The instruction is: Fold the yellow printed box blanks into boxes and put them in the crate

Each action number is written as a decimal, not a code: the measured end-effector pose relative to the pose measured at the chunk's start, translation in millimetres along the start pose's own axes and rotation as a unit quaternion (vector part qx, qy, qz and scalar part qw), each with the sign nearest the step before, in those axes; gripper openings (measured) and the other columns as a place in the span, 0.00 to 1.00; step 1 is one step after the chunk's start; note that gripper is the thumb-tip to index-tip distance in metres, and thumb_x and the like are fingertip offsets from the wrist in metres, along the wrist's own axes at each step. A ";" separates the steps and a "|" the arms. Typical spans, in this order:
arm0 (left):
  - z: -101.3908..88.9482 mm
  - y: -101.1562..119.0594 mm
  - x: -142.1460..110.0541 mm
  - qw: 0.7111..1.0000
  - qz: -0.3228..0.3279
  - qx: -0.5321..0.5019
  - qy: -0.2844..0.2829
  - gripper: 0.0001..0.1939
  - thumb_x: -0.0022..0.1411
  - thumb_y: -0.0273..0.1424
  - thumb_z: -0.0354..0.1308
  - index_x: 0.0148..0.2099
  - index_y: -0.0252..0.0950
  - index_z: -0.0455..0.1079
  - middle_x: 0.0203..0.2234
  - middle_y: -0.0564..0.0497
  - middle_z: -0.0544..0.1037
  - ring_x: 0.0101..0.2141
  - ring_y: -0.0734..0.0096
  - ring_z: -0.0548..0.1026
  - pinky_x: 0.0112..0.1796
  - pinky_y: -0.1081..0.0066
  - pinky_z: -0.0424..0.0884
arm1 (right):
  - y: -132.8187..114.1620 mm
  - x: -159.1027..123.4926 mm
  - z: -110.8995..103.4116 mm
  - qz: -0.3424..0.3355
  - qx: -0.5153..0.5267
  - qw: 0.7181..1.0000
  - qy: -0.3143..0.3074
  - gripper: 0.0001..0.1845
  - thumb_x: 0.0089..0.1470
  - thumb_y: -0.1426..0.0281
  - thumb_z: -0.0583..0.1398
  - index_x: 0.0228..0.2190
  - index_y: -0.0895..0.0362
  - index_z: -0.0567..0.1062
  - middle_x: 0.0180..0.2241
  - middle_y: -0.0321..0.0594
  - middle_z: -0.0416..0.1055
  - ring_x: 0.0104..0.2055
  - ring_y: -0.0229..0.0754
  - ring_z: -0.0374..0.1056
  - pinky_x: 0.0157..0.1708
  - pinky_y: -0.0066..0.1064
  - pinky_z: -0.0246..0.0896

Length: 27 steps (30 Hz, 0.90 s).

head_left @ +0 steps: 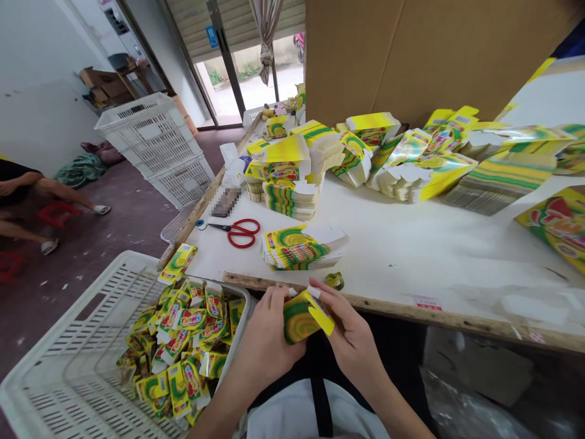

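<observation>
Between my two hands is a small yellow-and-green carton, held just off the table's front edge. My left hand is wrapped round its left side. At the carton's right end, the fingers of my right hand pinch it by an end flap, which stands out. White coverings show on some fingertips. Just beyond my hands, a fanned stack of flat cartons lies on the white table. To my left, a white plastic crate holds a heap of folded cartons.
Red-handled scissors lie left of the stack, near a blurred-out flat object. More carton stacks line the back before a large cardboard sheet. Stacked white crates stand on the floor; a seated person is at far left.
</observation>
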<state>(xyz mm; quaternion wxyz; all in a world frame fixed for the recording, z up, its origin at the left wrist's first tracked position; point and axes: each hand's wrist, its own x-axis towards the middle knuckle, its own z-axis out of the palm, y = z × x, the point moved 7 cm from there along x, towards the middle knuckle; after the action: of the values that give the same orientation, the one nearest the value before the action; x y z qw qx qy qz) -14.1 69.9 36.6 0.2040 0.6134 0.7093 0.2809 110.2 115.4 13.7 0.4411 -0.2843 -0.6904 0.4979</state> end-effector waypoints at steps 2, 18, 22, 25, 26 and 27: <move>-5.6 -5.1 -2.4 1.000 -0.008 0.007 0.004 0.26 0.49 0.27 0.61 0.50 0.39 0.59 0.43 0.45 0.72 0.45 0.54 0.73 0.45 0.58 0.71 | -0.1 -0.8 6.5 -0.020 -0.018 0.998 -0.050 0.25 0.58 0.78 0.54 0.55 0.51 0.69 0.62 0.47 0.60 0.62 0.47 0.59 0.57 0.39 0.60; -30.3 -14.0 -5.9 0.999 0.008 0.023 -0.025 0.20 0.49 0.27 0.62 0.46 0.40 0.68 0.41 0.48 0.77 0.42 0.59 0.76 0.42 0.65 0.71 | -6.9 11.9 20.9 0.044 -0.034 0.991 -0.119 0.30 0.49 0.76 0.59 0.55 0.56 0.62 0.56 0.53 0.64 0.56 0.51 0.65 0.54 0.47 0.62; -75.8 -81.0 -31.2 0.983 -0.113 0.127 -0.072 0.18 0.49 0.37 0.65 0.43 0.38 0.72 0.43 0.43 0.78 0.44 0.51 0.75 0.46 0.58 0.70 | -14.9 41.9 3.7 0.008 -0.092 0.992 -0.086 0.25 0.52 0.71 0.60 0.52 0.56 0.65 0.47 0.48 0.71 0.43 0.47 0.72 0.44 0.41 0.69; -104.4 -123.1 -48.8 0.958 -0.192 0.204 -0.059 0.25 0.45 0.40 0.67 0.45 0.35 0.73 0.49 0.36 0.75 0.51 0.40 0.71 0.51 0.48 0.64 | -13.6 84.6 -19.6 -0.025 -0.211 0.977 -0.032 0.16 0.53 0.74 0.57 0.45 0.56 0.70 0.43 0.45 0.73 0.40 0.47 0.71 0.42 0.40 0.68; -105.7 -127.6 -51.1 0.959 -0.199 0.194 -0.049 0.25 0.48 0.41 0.65 0.47 0.35 0.73 0.50 0.36 0.75 0.51 0.41 0.71 0.51 0.48 0.65 | -8.8 98.2 -23.4 -0.019 -0.254 0.967 -0.027 0.17 0.52 0.76 0.57 0.45 0.56 0.70 0.43 0.46 0.73 0.42 0.48 0.70 0.43 0.41 0.67; -102.0 -127.7 -51.6 0.964 -0.199 0.170 -0.043 0.24 0.51 0.42 0.62 0.49 0.35 0.72 0.49 0.38 0.76 0.50 0.44 0.72 0.51 0.50 0.66 | -2.4 110.1 -24.2 -0.009 -0.289 0.957 -0.031 0.18 0.51 0.78 0.58 0.45 0.56 0.70 0.44 0.46 0.73 0.44 0.49 0.70 0.45 0.42 0.65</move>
<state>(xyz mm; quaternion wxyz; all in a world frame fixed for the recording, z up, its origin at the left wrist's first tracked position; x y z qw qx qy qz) -166.8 -7.5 28.4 0.1784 0.4971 0.8451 0.0834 82.5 216.7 54.6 0.3230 -0.3772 -0.8209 0.2819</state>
